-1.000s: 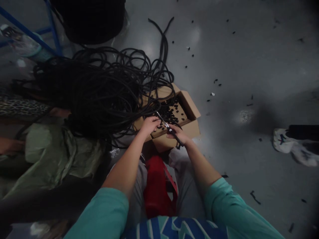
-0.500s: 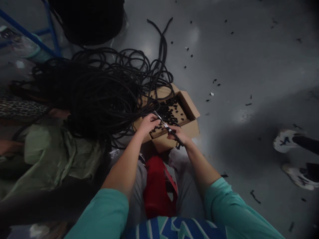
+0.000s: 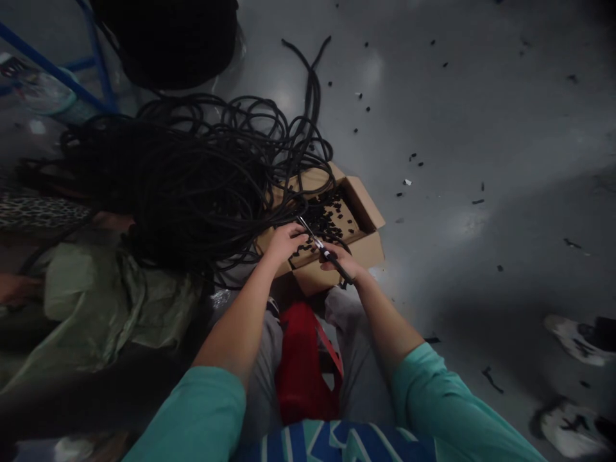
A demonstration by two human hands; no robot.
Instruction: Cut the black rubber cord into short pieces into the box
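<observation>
Over the cardboard box (image 3: 315, 277), my right hand (image 3: 347, 262) grips the dark handles of scissors (image 3: 332, 258), whose slim metal blades point up and left. My left hand (image 3: 283, 242) is beside the blade tips with its fingers bent together, closed at a black cord (image 3: 262, 221); the fingers partly hide the grip. Small black cut pieces (image 3: 332, 221) lie scattered inside the box. Loops of cord cross the box's left flap, coming from a large tangled heap to the left.
A red bag-like thing (image 3: 303, 366) is between my legs. At left, another person's hand (image 3: 19, 289) is near green cloth (image 3: 86, 289). A blue frame (image 3: 52, 61) and a black container (image 3: 168, 38) stand at the back left. At right, a person's shoes (image 3: 572, 427) are on the littered floor.
My hands and the scissors have barely shifted; the blades look closer together. At the right, one of the other person's shoes has moved nearer to the bottom edge.
</observation>
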